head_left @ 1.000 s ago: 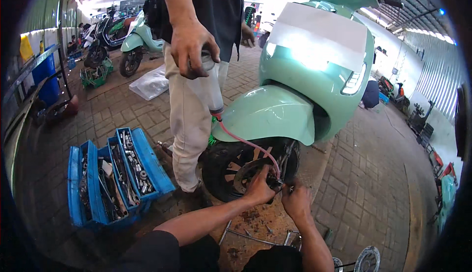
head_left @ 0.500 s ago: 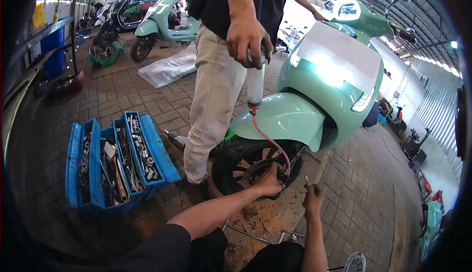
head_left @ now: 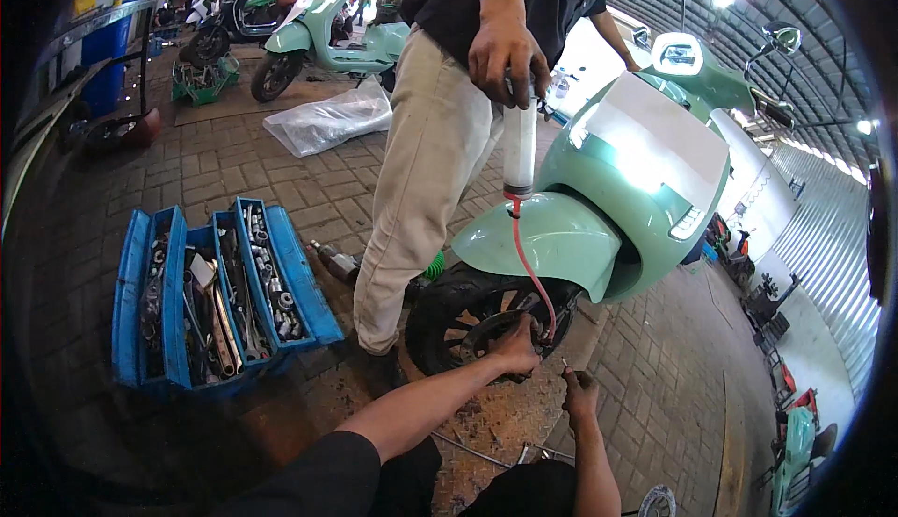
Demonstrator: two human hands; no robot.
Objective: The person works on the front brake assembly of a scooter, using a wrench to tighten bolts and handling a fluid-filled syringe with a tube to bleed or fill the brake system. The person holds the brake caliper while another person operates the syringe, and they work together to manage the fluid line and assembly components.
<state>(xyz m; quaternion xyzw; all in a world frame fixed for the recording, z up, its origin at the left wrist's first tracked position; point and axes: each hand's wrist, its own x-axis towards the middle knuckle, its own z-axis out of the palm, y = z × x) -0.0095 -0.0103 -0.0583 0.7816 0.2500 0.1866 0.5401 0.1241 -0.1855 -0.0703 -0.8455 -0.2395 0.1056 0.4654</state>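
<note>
The left hand [head_left: 517, 348] was at the front wheel [head_left: 458, 319], its grip impossible to tell; at that hand's four o'clock, the right hand [head_left: 581, 394] had its grip pinched on a small piece [head_left: 565, 364]. A red tube [head_left: 521, 253] descended from twelve o'clock.

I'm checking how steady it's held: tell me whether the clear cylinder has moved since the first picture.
Yes. Against the green front fender, the clear cylinder has moved right, from above the fender's left tip to its top edge.

Forearms [head_left: 426, 408] forward, hands [head_left: 515, 349] near each other
</note>
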